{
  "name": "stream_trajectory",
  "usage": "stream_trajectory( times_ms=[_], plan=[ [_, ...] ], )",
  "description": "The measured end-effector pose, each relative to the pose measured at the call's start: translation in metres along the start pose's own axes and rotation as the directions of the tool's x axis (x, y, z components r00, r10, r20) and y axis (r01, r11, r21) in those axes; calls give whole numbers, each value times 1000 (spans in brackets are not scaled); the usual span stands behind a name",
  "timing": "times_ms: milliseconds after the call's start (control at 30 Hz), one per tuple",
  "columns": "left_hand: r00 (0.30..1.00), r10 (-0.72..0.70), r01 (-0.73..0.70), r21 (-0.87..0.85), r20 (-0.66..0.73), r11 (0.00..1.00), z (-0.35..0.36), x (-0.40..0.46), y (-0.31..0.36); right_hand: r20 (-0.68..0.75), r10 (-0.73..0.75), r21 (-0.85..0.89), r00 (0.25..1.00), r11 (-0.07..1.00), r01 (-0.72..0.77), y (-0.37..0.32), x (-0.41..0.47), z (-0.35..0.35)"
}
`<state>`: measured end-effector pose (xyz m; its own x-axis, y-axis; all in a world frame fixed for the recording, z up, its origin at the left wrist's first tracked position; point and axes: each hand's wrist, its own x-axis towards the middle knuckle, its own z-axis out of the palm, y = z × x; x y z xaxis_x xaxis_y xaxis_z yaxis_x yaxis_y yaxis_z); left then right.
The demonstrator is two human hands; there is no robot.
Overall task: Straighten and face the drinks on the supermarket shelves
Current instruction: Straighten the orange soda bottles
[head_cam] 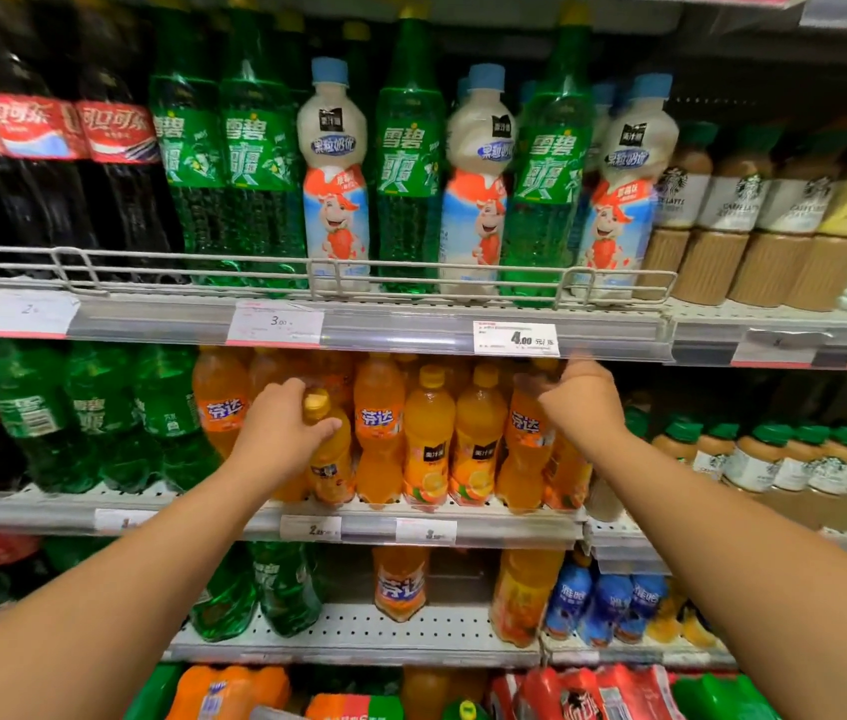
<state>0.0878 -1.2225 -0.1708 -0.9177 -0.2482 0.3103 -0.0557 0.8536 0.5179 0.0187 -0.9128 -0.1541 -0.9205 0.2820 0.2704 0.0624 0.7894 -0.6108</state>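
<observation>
On the middle shelf (489,527) stands a row of orange drink bottles. My left hand (276,428) grips the neck of a yellow-capped orange juice bottle (330,465) at the shelf's front. My right hand (585,402) reaches in at the right end of the row, fingers curled around the top of an orange Fanta bottle (525,449); its cap is hidden by the hand. Between my hands stand another Fanta bottle (379,433) and two yellow-capped juice bottles (429,444).
Green Sprite bottles (94,418) stand left of the orange row, small green-capped coffee bottles (754,459) to the right. The upper shelf holds cola, Sprite and white milk-drink bottles (335,174) behind a wire rail (307,267). Price tags (515,337) line the shelf edges. Lower shelves hold more bottles.
</observation>
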Motion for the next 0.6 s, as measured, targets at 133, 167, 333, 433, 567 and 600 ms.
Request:
stream_trajectory(
  times_ms=[133, 167, 333, 433, 567, 600],
  plan=[
    [996, -80, 77, -98, -31, 992, 3, -6, 1, -33, -75, 168, 997, 983, 80, 11, -3, 3],
    [995, -94, 89, -118, -39, 989, 4, -8, 1, -35, -88, 213, 995, 973, 94, 14, -4, 3],
    [984, -165, 144, -237, -71, 961, 2, -20, 6, 3, -96, 255, 995, 963, 92, 23, -6, -4],
    [982, -152, 126, -216, -110, 968, 3, -38, 8, 28, -134, 213, 991, 969, 125, 20, -9, -6],
    [960, -157, 116, -184, -230, 976, -1, -64, 8, 16, -179, 156, 984, 972, 175, 21, -18, -4],
    [956, -154, 108, -190, -251, 976, -4, -68, 9, 13, -183, 157, 983, 971, 179, 22, -21, -5]
  ],
)
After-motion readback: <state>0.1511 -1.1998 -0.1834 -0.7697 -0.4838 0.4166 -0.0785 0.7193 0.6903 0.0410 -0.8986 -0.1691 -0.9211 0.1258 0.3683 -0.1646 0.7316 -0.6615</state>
